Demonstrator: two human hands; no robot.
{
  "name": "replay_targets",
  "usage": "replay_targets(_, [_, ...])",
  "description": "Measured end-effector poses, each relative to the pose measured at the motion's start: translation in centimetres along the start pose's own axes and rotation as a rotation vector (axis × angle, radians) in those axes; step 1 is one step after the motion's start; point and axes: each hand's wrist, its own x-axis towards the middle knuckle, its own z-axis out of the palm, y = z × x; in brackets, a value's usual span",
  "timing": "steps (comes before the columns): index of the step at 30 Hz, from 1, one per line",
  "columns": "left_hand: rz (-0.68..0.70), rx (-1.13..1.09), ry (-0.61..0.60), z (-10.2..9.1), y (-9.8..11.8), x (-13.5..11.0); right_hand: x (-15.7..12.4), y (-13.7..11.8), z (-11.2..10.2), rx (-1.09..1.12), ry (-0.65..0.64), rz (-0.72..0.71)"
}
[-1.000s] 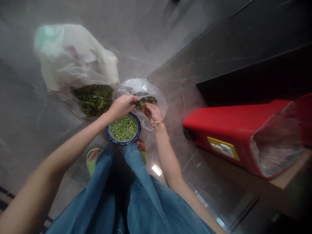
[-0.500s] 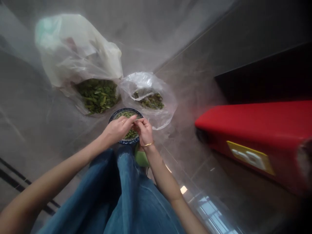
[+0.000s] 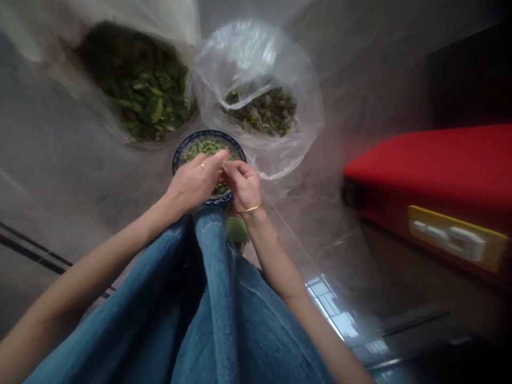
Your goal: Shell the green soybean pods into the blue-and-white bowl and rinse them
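My left hand (image 3: 192, 182) and my right hand (image 3: 242, 184) meet fingertip to fingertip over a blue-rimmed bowl (image 3: 178, 153) of shelled green beans (image 3: 205, 148) on the floor. Both hands pinch a small bean pod between them; it is mostly hidden by the fingers. A clear plastic bag (image 3: 280, 64) with dark pods (image 3: 264, 113) lies just beyond the bowl on the right. A larger white bag (image 3: 176, 16) with green pods (image 3: 140, 88) lies to the left of it.
I am seated with blue jeans (image 3: 212, 309) and green sandals (image 3: 237, 229) on a grey tiled floor (image 3: 60, 176). A red box (image 3: 424, 176) with a yellow label stands at the right. Dark cabinetry (image 3: 472, 74) rises behind it.
My hands came back from the clear bag to above the bowl, pinching something between them. The camera has tilted down and closer, so the bags now sit near the top.
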Motion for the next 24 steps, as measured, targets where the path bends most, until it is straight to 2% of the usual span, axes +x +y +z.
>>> replay_targets(4, [-0.055, -0.181, 0.055, 0.1, 0.6, -0.2, -0.5, 0.2, 1.0, 0.017, 0.009, -0.110])
replay_targets(6, [-0.134, -0.375, 0.073, 0.0, 1.2, -0.2, -0.7, 0.2, 1.5, -0.032, 0.058, -0.156])
replay_targets(9, [-0.283, -0.588, 0.105, -0.1, 2.0, -0.1, -0.9, 0.5, 1.8, -0.093, 0.147, -0.133])
replay_targets(11, [-0.312, -0.619, 0.128, -0.1, 2.0, -0.1, -0.8, 0.7, 1.8, -0.104, 0.168, -0.094])
replay_targets(16, [-0.233, -0.652, 0.133, 0.3, 1.2, -0.2, -0.4, 1.0, 1.5, -0.090, 0.144, -0.084])
replay_targets(20, [-0.250, -0.704, 0.084, 0.4, 0.7, -0.4, -0.7, 0.9, 2.1, -0.005, 0.112, -0.085])
replay_targets(24, [-0.265, -0.699, 0.024, 0.2, 0.2, -0.1, -0.8, 0.5, 2.3, 0.099, 0.061, -0.014])
